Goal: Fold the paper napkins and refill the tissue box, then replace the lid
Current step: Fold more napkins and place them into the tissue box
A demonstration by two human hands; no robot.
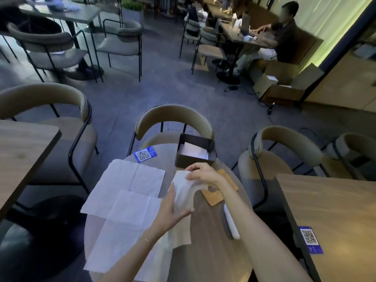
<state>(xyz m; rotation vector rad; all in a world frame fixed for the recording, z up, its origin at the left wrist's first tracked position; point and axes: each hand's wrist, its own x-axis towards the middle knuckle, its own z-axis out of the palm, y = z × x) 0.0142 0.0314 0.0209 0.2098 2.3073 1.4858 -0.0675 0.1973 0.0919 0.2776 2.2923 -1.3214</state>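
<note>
Both hands hold one white napkin [183, 192] above the round table [209, 241]: the left hand [173, 208] cups its lower edge, the right hand [203, 175] pinches its top. Just beyond them stands the open tissue box [194, 152]; the wooden lid [219, 190] lies under the right wrist.
</note>
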